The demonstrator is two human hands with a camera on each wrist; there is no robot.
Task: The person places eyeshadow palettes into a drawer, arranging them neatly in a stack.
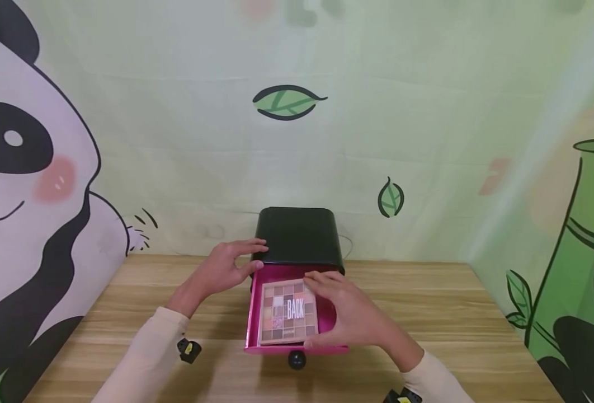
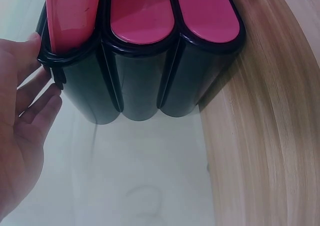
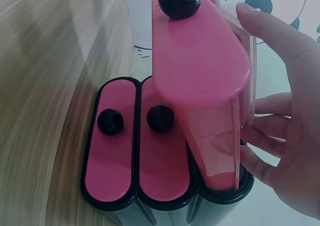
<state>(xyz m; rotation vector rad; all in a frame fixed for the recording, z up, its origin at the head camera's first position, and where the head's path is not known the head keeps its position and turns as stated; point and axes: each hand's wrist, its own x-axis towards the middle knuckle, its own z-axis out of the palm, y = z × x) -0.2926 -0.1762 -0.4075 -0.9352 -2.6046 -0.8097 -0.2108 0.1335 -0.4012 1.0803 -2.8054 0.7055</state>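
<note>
A black cabinet (image 1: 297, 235) stands against the backdrop, with its top pink drawer (image 1: 253, 319) pulled out towards me. An eyeshadow palette (image 1: 289, 319) with a grid of shades and the word "BACK" on its cover lies within the drawer. My right hand (image 1: 349, 313) holds the palette, thumb at its near edge and fingers at its far edge. Fairly straight, the fingers of my left hand (image 1: 221, 271) touch the cabinet's upper left side, the thumb near the drawer's opening. The right wrist view shows the palette's edge (image 3: 248, 101) above the drawer wall.
Below the open drawer are two closed pink drawers (image 3: 115, 158) with round black knobs (image 3: 110, 122). A black knob (image 1: 297, 360) sticks out from the open drawer's front. The wood-grain table (image 1: 408, 319) spreads around the cabinet, before a printed panda backdrop (image 1: 201, 140).
</note>
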